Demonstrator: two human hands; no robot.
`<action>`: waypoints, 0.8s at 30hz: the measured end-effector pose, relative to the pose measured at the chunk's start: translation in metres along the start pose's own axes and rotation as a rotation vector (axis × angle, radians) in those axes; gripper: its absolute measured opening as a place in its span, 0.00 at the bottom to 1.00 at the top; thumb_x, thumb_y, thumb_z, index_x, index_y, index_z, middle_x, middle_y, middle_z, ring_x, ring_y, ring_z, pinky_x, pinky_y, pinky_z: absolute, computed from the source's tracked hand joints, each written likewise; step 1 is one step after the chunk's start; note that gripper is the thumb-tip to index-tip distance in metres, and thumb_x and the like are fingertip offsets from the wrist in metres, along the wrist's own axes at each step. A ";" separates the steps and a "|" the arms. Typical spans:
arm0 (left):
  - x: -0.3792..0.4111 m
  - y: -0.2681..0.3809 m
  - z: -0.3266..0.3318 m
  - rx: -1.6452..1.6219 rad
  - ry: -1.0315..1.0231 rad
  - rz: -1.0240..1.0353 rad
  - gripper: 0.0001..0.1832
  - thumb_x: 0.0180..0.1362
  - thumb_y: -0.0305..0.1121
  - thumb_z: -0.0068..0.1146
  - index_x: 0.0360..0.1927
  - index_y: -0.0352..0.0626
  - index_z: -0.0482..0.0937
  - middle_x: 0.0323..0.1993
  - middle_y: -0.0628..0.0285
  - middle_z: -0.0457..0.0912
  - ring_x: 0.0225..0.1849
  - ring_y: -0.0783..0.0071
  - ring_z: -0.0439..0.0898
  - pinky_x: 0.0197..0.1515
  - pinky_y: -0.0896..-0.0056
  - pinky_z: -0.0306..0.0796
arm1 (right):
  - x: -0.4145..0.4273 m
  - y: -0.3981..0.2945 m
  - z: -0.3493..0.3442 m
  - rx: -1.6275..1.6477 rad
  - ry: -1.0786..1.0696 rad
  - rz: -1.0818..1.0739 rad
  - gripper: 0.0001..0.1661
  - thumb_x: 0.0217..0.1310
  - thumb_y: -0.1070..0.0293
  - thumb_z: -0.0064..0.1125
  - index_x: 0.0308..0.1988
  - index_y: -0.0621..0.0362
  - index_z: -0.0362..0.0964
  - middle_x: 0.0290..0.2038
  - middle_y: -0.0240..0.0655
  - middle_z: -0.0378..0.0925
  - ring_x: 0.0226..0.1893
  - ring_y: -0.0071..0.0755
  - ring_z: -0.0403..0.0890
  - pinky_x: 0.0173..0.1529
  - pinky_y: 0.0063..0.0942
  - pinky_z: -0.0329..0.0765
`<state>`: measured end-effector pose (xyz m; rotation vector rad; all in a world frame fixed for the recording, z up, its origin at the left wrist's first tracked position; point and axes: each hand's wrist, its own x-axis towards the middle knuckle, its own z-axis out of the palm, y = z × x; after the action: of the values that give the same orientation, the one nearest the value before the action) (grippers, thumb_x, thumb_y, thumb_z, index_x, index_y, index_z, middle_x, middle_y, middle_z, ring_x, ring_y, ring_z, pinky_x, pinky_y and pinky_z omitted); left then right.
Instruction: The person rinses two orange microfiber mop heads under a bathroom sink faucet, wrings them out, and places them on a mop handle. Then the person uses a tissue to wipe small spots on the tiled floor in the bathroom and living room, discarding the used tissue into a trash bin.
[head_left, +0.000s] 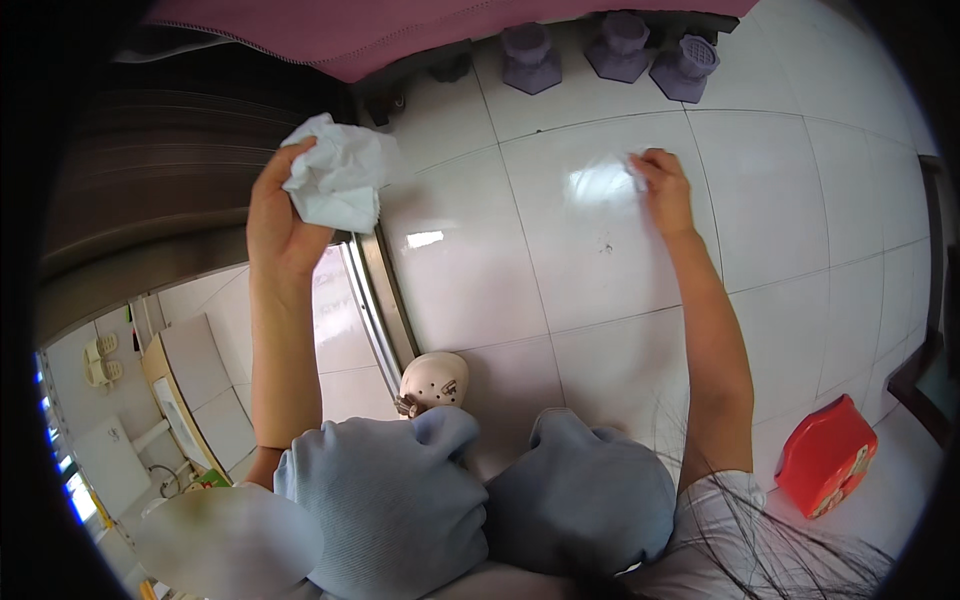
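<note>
My left hand (281, 225) grips a crumpled white tissue (337, 176), with the thumb pressed over its edge. Beside it stands dark brown panelling (157, 172). Out over the tiled floor (600, 292), my right hand (666, 191) has its fingers closed around a small white wad (637, 178). The wad is mostly hidden and blurred, so its material is unclear. A bright reflection lies on the tile just left of that hand. Below it, a small dark smudge (605, 247) marks the tile.
Purple furniture risers (531, 60) line the floor beneath a pink cloth (450, 30). A cream clog (435, 379) sits by the metal door track (371, 300). My bent knees (390, 487) are close below. At right rests a red plastic object (829, 457), possibly a stool.
</note>
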<state>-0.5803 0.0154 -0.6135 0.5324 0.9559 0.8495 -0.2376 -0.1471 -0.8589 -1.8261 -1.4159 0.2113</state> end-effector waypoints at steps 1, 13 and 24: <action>-0.003 0.003 0.003 -0.012 0.001 0.014 0.16 0.57 0.29 0.48 0.48 0.34 0.69 0.43 0.54 0.76 0.47 0.60 0.75 0.52 0.58 0.70 | -0.005 -0.010 0.006 0.015 -0.051 -0.046 0.19 0.45 0.86 0.51 0.38 0.57 0.78 0.37 0.36 0.75 0.39 0.37 0.75 0.44 0.27 0.74; -0.017 0.010 -0.007 -0.046 0.029 0.052 0.14 0.55 0.28 0.51 0.44 0.33 0.72 0.38 0.56 0.77 0.43 0.63 0.76 0.48 0.62 0.71 | -0.070 -0.063 -0.002 0.158 -0.372 -0.128 0.20 0.43 0.87 0.51 0.37 0.57 0.78 0.36 0.35 0.73 0.39 0.38 0.73 0.44 0.28 0.73; -0.020 0.005 0.001 -0.050 0.003 0.029 0.18 0.55 0.28 0.50 0.48 0.31 0.69 0.41 0.54 0.76 0.43 0.62 0.76 0.48 0.61 0.72 | -0.046 -0.037 -0.010 -0.009 -0.177 -0.127 0.23 0.44 0.90 0.49 0.39 0.57 0.78 0.37 0.35 0.74 0.40 0.36 0.74 0.41 0.24 0.75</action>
<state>-0.5878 0.0016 -0.5995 0.5035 0.9291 0.8979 -0.2759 -0.1900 -0.8424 -1.7527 -1.6520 0.3084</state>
